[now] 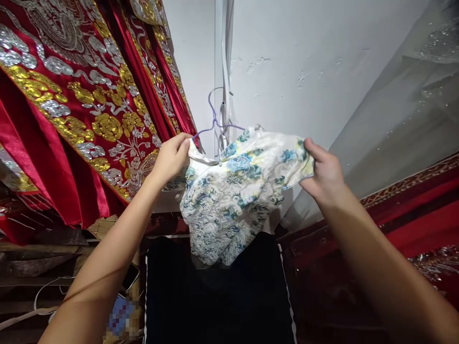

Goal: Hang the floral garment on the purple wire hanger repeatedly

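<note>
Both hands pinch a floral garment [236, 191] at its top corners: the left hand [172, 157] closes its fingers on the left shoulder, beside the arm of a purple wire hanger [215, 122], and the right hand [322, 172] clamps the right edge between thumb and fingers. Held up before a white wall [304, 57], the garment droops above a black cloth [215, 296]. Red drapes with gold and silver embroidery [79, 95] hang to the left. 1 phone [129, 277] lies below the left forearm.
</note>
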Demonstrator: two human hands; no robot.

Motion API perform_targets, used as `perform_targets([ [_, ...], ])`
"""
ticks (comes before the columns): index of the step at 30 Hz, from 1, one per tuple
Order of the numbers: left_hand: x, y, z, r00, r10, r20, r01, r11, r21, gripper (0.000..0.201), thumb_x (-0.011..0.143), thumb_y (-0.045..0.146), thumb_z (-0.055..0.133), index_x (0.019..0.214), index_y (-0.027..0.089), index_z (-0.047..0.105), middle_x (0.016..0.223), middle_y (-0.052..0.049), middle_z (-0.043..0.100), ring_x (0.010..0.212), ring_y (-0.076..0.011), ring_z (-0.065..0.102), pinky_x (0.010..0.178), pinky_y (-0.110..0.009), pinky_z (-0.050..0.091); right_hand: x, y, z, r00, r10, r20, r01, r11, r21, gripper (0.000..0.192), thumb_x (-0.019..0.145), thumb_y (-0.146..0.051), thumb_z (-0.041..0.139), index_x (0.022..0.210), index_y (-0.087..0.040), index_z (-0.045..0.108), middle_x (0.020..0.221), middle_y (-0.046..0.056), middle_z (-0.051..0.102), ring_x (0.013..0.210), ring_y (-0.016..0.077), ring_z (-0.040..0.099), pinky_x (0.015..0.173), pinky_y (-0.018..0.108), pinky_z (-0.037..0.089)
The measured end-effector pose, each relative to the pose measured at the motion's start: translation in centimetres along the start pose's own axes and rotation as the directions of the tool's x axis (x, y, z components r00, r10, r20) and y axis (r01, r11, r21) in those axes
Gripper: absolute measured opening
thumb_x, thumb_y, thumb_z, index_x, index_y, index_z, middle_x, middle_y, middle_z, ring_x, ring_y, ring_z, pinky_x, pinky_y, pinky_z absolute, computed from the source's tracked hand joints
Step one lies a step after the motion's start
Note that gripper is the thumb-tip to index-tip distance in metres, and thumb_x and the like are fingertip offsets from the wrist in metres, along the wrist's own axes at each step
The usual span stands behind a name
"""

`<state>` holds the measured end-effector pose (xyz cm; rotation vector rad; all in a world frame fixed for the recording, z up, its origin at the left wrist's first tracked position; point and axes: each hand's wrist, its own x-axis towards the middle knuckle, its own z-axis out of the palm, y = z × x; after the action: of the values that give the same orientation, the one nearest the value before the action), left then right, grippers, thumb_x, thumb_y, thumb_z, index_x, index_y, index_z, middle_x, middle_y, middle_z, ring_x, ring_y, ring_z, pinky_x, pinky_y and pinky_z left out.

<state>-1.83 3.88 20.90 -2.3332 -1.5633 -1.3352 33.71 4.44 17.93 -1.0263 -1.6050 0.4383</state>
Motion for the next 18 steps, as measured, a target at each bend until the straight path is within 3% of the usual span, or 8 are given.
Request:
perform_targets([
  [3, 1.2, -0.1, 0.0, 1.000, -0.008, 0.000, 0.008, 0.998, 0.055, 0.030, 0.098, 0.042, 0.049, 0.100, 0.018, 0.066, 0.086, -0.006, 0.067, 0.081, -0.0221, 0.060, 0.078, -0.033, 0.047, 0.1, -3.1, 1.0, 0.989, 0.107, 0.103, -0.129, 0.963, 0.236, 0.065, 0.103, -0.056, 0.026, 0.134, -0.012, 0.062, 0.109, 0.019, 0.072, 0.109, 0.0285, 0.067, 0.094, 0.047, 0.050],
  [5, 1.5, -0.6, 0.0, 1.000, 0.017, -0.001, -0.017, 0.994, 0.105, 0.026, 0.093, 0.041, 0.057, 0.089, 0.017, 0.065, 0.090, -0.008, 0.067, 0.086, -0.0234, 0.060, 0.083, -0.036, 0.047, -1.1, -4.9, 1.6, 0.950, 0.103, 0.294, -0.200, 0.925, 0.322, 0.067, 0.097, -0.066, 0.037, 0.135, -0.017, 0.062, 0.108, 0.016, 0.072, 0.102, 0.0278, 0.069, 0.089, 0.045, 0.055],
  [6, 1.4, -0.9, 0.0, 1.000, 0.030, 0.001, -0.030, 0.994, 0.101, 0.026, 0.092, 0.040, 0.058, 0.084, 0.017, 0.065, 0.092, -0.009, 0.067, 0.088, -0.0236, 0.060, 0.085, -0.036, 0.047, -1.9, -5.5, 1.6, 0.899, 0.070, 0.432, -0.229, 0.916, 0.329, 0.069, 0.092, -0.071, 0.046, 0.133, -0.019, 0.064, 0.108, 0.015, 0.072, 0.100, 0.0281, 0.070, 0.086, 0.044, 0.057],
  [8, 0.5, -1.3, 0.0, 0.997, 0.032, 0.068, -0.031, 0.999, -0.017, 0.029, 0.093, 0.041, 0.057, 0.081, 0.016, 0.065, 0.093, -0.009, 0.068, 0.089, -0.0225, 0.062, 0.086, -0.036, 0.049, -3.4, -6.3, 1.4, 0.715, -0.043, 0.698, -0.225, 0.931, 0.288, 0.070, 0.079, -0.075, 0.064, 0.125, -0.023, 0.071, 0.111, 0.012, 0.073, 0.102, 0.0303, 0.070, 0.086, 0.044, 0.059],
  [10, -0.8, -1.3, 0.1, 0.978, 0.038, 0.206, 0.013, 0.971, -0.239, 0.032, 0.095, 0.044, 0.055, 0.087, 0.015, 0.067, 0.094, -0.009, 0.070, 0.087, -0.0210, 0.064, 0.083, -0.035, 0.051, -4.3, -6.3, 1.3, 0.553, -0.116, 0.825, -0.117, 0.970, 0.214, 0.062, 0.076, -0.070, 0.072, 0.119, -0.026, 0.075, 0.119, 0.010, 0.072, 0.112, 0.0328, 0.068, 0.092, 0.046, 0.057],
  [12, -2.1, -0.4, 0.1, 0.939, 0.082, 0.334, 0.069, 0.907, -0.415, 0.034, 0.096, 0.045, 0.056, 0.094, 0.015, 0.069, 0.096, -0.009, 0.072, 0.089, -0.0206, 0.067, 0.083, -0.033, 0.052, -4.7, -5.4, 2.2, 0.587, -0.096, 0.804, 0.038, 0.995, 0.092, 0.055, 0.082, -0.062, 0.071, 0.126, -0.029, 0.072, 0.133, 0.009, 0.067, 0.123, 0.0346, 0.063, 0.099, 0.050, 0.054],
  [15, -3.6, 2.4, 0.6, 0.910, 0.164, 0.381, 0.068, 0.847, -0.527, 0.030, 0.094, 0.044, 0.062, 0.099, 0.015, 0.071, 0.100, -0.010, 0.073, 0.095, -0.0209, 0.068, 0.088, -0.033, 0.053, -5.4, -2.9, 5.8, 0.781, -0.096, 0.617, 0.241, 0.958, -0.156, 0.089, 0.079, -0.051, 0.076, 0.157, -0.033, 0.038, 0.160, 0.009, 0.041, 0.144, 0.0403, 0.042, 0.112, 0.060, 0.043],
  [18, -4.0, 5.8, 1.4, 0.909, 0.260, 0.325, 0.017, 0.757, -0.653, 0.026, 0.092, 0.040, 0.067, 0.102, 0.017, 0.071, 0.103, -0.009, 0.073, 0.098, -0.0208, 0.070, 0.092, -0.035, 0.055, -6.5, -0.8, 10.2, 0.791, -0.286, 0.541, 0.447, 0.874, -0.192, 0.115, 0.073, -0.044, 0.080, 0.164, -0.032, 0.010, 0.169, 0.008, 0.022, 0.153, 0.0424, 0.022, 0.125, 0.062, 0.020],
])
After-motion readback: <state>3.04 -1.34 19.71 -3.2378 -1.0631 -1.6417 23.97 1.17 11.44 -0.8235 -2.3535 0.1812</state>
